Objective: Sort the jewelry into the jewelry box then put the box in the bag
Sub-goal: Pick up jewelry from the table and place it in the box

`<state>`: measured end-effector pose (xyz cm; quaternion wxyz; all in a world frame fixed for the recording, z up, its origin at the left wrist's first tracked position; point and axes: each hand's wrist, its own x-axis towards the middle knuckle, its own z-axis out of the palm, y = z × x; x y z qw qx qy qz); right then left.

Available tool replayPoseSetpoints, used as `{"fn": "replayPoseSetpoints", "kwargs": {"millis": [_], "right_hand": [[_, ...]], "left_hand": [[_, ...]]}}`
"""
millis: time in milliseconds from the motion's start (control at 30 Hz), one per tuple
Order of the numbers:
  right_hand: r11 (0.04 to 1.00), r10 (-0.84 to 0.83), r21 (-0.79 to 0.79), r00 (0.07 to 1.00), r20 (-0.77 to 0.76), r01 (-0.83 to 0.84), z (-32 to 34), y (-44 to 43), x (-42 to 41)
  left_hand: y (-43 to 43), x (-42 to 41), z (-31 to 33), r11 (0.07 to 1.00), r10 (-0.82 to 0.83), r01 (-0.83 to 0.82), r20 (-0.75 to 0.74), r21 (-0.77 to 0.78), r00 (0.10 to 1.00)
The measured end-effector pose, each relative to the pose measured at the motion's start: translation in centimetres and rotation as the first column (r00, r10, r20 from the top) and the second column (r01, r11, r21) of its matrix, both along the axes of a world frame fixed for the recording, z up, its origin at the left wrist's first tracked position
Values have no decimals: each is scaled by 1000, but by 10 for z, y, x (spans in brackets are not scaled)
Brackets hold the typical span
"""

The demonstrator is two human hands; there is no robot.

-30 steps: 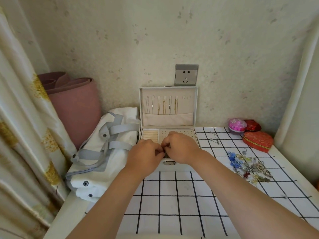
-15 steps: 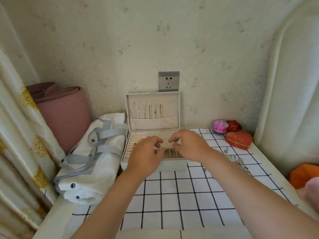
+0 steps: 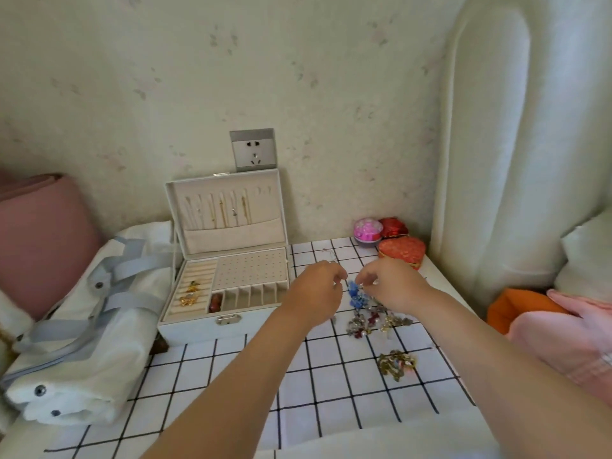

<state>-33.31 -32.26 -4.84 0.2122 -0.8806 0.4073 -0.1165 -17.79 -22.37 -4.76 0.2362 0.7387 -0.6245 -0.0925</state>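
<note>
The jewelry box (image 3: 228,324) stands open at the tabletop's (image 3: 231,379) back left, lid upright against the wall, with the white bag (image 3: 82,329) lying at its left. Both hands hang over the jewelry pile (image 3: 367,318) near the right edge. The left hand (image 3: 314,294) and right hand (image 3: 394,284) have fingers curled, tips drawn together above a blue piece (image 3: 357,294). I cannot tell whether either has hold of anything.

Hands (image 3: 394,286) perhaps pinching jewelry (image 3: 364,314), jewelry box (image 3: 198,329) open

Left grip (image 3: 316,293), right grip (image 3: 392,286) bare; forearms (image 3: 231,376) bare.
</note>
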Motion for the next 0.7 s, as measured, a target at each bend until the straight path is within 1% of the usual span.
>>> {"fn": "replayPoseSetpoints", "kwargs": {"millis": [100,200,300,400,467,567,633,700], "right_hand": [[998,56,4,998,-10,-56,-2,-3,0],[995,98,23,994,-57,-97,-3,-4,3],[993,115,28,986,-119,-112,-5,-5,4],[993,114,21,985,-132,-112,-8,-8,3],[993,117,4,983,-143,-117,-11,-9,3],[995,97,-6,985,-141,-98,-10,-9,1],[997,75,-9,989,-129,-76,-9,-9,0],[997,71,-9,989,-129,-72,-8,-7,0]], "left_hand": [[-15,-5,-7,997,-3,0,39,81,999],[-21,-5,-12,994,-32,21,96,109,995],[-27,-3,-17,986,-64,35,171,166,983],[-34,1,-26,972,-114,65,211,225,971],[-34,3,-29,982,-88,52,198,183,976],[-31,4,-32,997,19,-34,194,74,981],[-31,3,-33,995,73,-87,229,51,971],[-30,0,-33,994,86,-98,248,38,965]]}}
